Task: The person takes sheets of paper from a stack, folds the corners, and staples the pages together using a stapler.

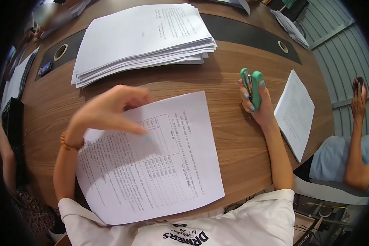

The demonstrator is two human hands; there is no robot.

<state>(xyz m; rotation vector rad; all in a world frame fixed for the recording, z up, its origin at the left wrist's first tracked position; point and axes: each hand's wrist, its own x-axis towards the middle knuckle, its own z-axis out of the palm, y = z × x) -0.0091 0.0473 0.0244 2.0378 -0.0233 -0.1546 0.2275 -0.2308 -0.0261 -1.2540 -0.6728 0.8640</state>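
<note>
Left hand (108, 108): our thumb and fingers are apart over the printed paper (201, 143).
Right hand (261, 108): we grip the green stapler (256, 90).
Shirt (246, 219): we read "PRESENT".

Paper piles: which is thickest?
The big far pile, lying across the dark table strip: deep layered edge. Paper by the left hand and stack beside the right hand look far thinner.

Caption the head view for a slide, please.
Right hand holding a green stapler, left hand at a printed sheet.
</note>
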